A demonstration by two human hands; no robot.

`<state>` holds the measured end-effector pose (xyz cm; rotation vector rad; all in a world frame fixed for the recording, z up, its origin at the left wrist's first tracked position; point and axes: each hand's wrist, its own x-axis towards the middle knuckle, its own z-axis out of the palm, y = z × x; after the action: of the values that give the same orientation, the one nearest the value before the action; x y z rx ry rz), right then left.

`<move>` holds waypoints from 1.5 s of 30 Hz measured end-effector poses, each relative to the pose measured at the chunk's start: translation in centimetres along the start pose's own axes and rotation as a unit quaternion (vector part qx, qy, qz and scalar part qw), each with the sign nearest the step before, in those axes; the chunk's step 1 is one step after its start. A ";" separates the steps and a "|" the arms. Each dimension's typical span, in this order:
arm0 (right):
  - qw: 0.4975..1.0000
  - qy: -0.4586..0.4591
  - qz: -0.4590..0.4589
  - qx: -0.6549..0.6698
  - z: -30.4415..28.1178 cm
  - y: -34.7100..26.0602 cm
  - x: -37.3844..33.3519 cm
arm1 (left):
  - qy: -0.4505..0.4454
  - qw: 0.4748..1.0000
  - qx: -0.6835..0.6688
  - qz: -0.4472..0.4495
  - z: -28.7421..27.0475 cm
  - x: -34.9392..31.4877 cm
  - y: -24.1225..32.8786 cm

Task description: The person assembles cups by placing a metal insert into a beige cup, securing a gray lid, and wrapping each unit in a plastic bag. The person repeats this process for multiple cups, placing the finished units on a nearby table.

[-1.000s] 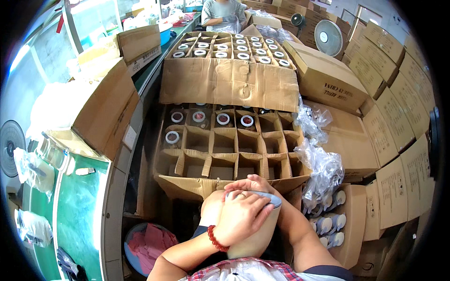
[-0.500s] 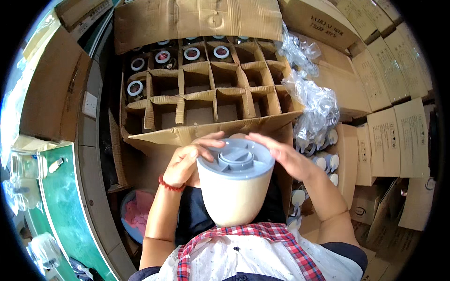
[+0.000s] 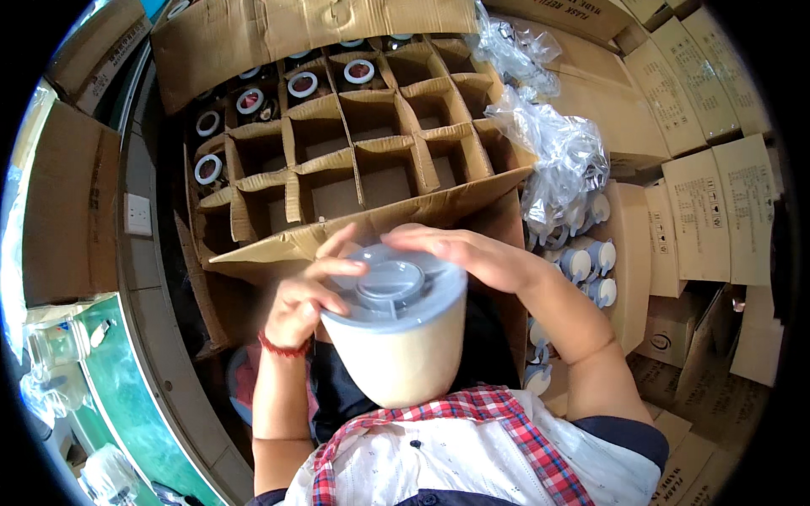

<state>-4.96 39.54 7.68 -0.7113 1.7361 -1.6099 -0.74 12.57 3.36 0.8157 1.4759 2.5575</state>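
A cream, tapered container stands upright against my lap, between my forearms. On its top sits a grey-blue round lid with a raised ring in the middle. My left hand grips the lid's left edge, thumb and fingers bent over the rim and slightly blurred. From the far right side, my right hand curves over the same rim, its fingers laid along the lid.
Ahead is a divided carton, several slots holding round-mouthed glass flasks. Clear plastic bags and cream-and-blue jugs lie right, with stacked cartons beyond. A green tabletop runs along the left.
Both hands have shifted round the lid: the left toward its near left edge, the right across its far rim. The ribs on the lid are turned. My view has also swung a little.
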 end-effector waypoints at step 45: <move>0.985 -0.123 -0.118 -0.038 0.8 -7.3 -0.4 | 0.208 0.972 -0.096 -0.059 3.7 0.0 1.2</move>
<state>-4.39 38.69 14.92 -1.1395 1.5857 -1.5366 1.29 14.80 5.81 0.1649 1.2814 2.8363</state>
